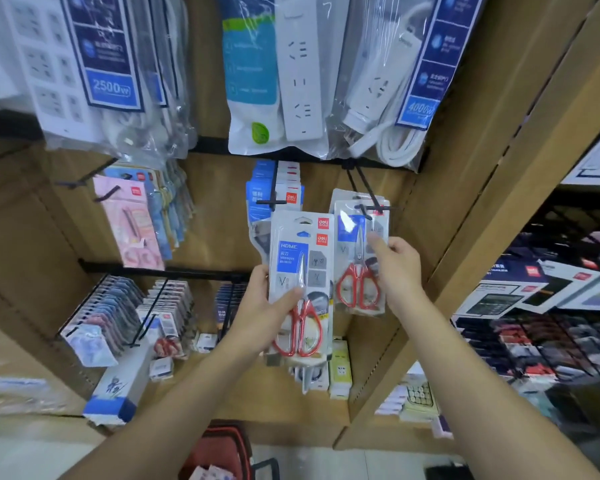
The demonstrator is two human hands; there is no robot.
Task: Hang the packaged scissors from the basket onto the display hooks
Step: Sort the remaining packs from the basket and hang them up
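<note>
partly done: a hung pack [359, 271] sits on the hook [364, 188], with at least one more behind it. the red basket [219, 448] is far below the hook, contents unclear. left hand [257, 306] is clamped round a loose scissors pack [300, 258] lower-left of the hook, not yet hung. right hand [395, 268] pinches the hung pack's edge.

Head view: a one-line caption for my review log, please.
Left hand grips a loose scissors pack while the right hand pinches the hung scissors pack on its display hook.
</note>
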